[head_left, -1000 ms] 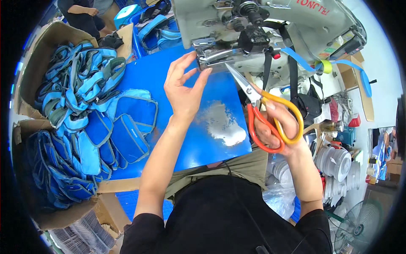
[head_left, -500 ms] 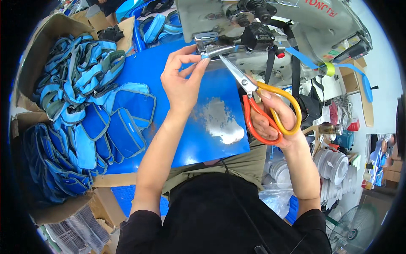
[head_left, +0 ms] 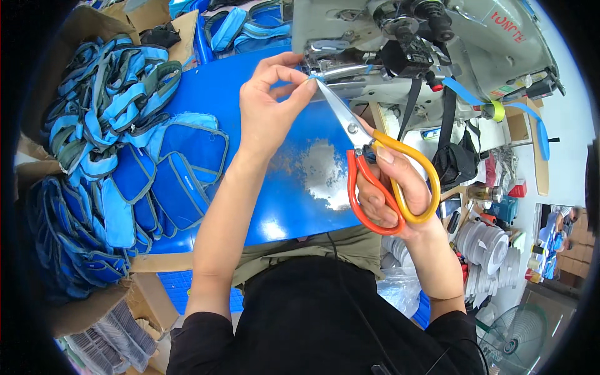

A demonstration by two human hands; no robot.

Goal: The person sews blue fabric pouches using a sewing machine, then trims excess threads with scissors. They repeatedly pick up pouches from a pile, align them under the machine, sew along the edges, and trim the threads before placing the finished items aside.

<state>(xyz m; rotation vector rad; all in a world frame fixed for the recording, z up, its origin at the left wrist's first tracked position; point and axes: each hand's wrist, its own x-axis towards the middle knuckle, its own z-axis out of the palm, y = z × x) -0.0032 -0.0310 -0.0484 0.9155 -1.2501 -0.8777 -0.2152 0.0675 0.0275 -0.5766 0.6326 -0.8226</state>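
Observation:
My left hand (head_left: 270, 115) pinches the end of a light blue strip (head_left: 317, 77) between thumb and forefinger, beside the metal guide (head_left: 347, 70) of a sewing machine (head_left: 481, 47). My right hand (head_left: 412, 185) grips scissors (head_left: 353, 129) with one red and one yellow handle loop. Their blades point up and left, with the tips at the strip by my left fingertips. The blades look nearly together, and the fingertips partly hide the strip.
Blue pouches (head_left: 187, 187) with grey edging lie on the blue table (head_left: 275, 206). Left of them, a cardboard box (head_left: 37, 81) holds a heap of blue straps (head_left: 119, 94). Light blue tape (head_left: 465, 94) runs off the machine to the right. A fan (head_left: 512, 344) stands lower right.
The scissors have moved up and left, bringing their tips to the strip at my left fingertips. My left hand keeps its pinch. The whole view has shifted slightly.

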